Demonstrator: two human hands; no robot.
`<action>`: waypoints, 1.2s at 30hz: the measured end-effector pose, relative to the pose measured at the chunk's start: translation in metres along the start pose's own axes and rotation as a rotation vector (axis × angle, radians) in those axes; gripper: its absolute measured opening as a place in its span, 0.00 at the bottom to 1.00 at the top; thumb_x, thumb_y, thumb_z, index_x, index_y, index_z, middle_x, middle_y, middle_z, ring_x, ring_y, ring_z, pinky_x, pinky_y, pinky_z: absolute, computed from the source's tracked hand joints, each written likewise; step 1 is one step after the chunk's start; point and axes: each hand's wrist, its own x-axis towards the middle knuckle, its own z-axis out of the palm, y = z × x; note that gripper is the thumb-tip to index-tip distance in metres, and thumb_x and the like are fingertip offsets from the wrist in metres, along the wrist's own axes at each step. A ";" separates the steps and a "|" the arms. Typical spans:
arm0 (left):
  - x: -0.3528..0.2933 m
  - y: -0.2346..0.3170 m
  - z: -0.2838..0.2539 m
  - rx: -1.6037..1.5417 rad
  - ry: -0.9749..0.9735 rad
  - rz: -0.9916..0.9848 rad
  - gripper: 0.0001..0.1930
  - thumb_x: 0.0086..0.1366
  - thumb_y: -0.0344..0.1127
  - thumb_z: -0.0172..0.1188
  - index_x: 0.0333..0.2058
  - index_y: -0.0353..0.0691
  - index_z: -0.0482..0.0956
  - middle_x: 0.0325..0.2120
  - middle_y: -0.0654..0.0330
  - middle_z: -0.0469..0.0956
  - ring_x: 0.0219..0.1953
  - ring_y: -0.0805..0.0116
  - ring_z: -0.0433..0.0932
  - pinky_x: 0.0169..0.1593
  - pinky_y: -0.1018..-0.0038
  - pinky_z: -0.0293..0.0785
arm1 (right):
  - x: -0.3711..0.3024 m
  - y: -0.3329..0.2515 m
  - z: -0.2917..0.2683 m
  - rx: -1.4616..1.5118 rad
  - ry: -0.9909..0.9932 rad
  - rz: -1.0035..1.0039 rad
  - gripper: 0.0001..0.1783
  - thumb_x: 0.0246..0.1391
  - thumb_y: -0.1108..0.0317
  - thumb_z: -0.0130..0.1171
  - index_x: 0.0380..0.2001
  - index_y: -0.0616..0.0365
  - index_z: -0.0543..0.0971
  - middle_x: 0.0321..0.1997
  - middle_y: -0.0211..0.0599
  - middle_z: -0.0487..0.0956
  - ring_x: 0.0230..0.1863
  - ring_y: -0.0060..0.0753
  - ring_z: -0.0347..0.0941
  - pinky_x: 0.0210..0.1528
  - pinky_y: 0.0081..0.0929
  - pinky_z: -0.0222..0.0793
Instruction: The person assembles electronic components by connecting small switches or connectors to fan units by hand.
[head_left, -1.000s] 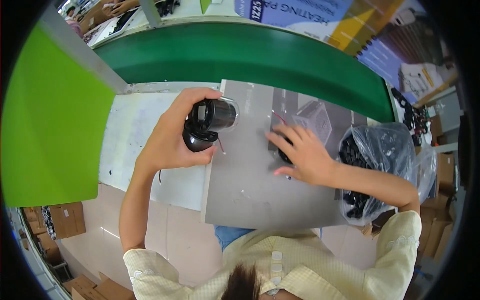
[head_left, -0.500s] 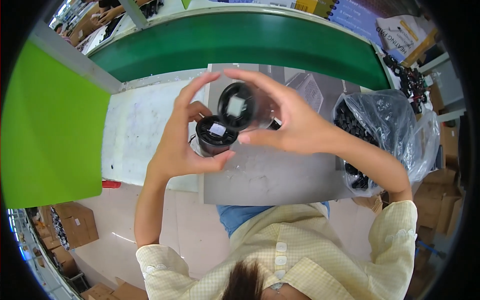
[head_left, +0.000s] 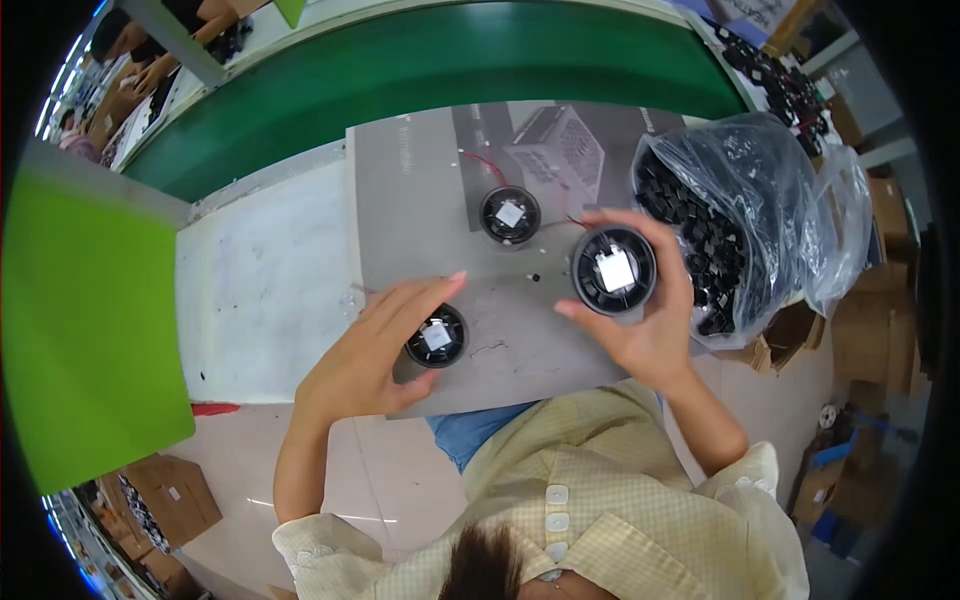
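My left hand (head_left: 365,360) curves round a black round housing (head_left: 436,336) with a white square in its top, low over the near part of the grey printed board (head_left: 530,350). Farther right, my right hand (head_left: 650,310) grips a second black round housing (head_left: 614,270), also with a white square, between thumb and fingers. A third such housing (head_left: 510,215) sits untouched on the board between and beyond my hands, thin red wires (head_left: 485,162) beside it. Whether the held housings touch the board, I cannot tell.
A clear plastic bag (head_left: 770,200) with many small black parts (head_left: 690,220) lies at the board's right. Beyond runs a green belt (head_left: 430,75). A bright green panel (head_left: 90,330) stands on the left. At the far left, another person's hands (head_left: 155,75) work.
My hands, close together half a second ago with one housing above the other, have moved apart: left one nearer me, right one to the right. The third housing now shows. The view has shifted.
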 end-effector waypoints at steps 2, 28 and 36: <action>0.007 0.000 -0.001 0.168 -0.071 0.024 0.47 0.47 0.28 0.72 0.68 0.49 0.63 0.60 0.56 0.70 0.62 0.51 0.68 0.68 0.53 0.61 | -0.029 0.017 -0.003 -0.045 0.144 0.044 0.46 0.37 0.70 0.81 0.59 0.60 0.67 0.53 0.42 0.78 0.54 0.35 0.76 0.58 0.30 0.71; 0.069 0.049 0.052 0.538 0.337 0.031 0.29 0.51 0.47 0.75 0.48 0.37 0.77 0.42 0.56 0.79 0.42 0.53 0.77 0.43 0.63 0.76 | -0.037 0.085 -0.067 -0.917 0.256 0.216 0.20 0.54 0.62 0.67 0.49 0.56 0.78 0.44 0.39 0.76 0.44 0.43 0.71 0.46 0.40 0.66; 0.124 0.062 0.095 0.660 0.272 -0.063 0.20 0.54 0.46 0.72 0.37 0.41 0.75 0.29 0.58 0.77 0.31 0.56 0.78 0.33 0.61 0.74 | -0.029 0.080 -0.071 -0.537 0.183 0.108 0.17 0.49 0.75 0.66 0.45 0.58 0.81 0.42 0.43 0.79 0.44 0.48 0.74 0.48 0.40 0.71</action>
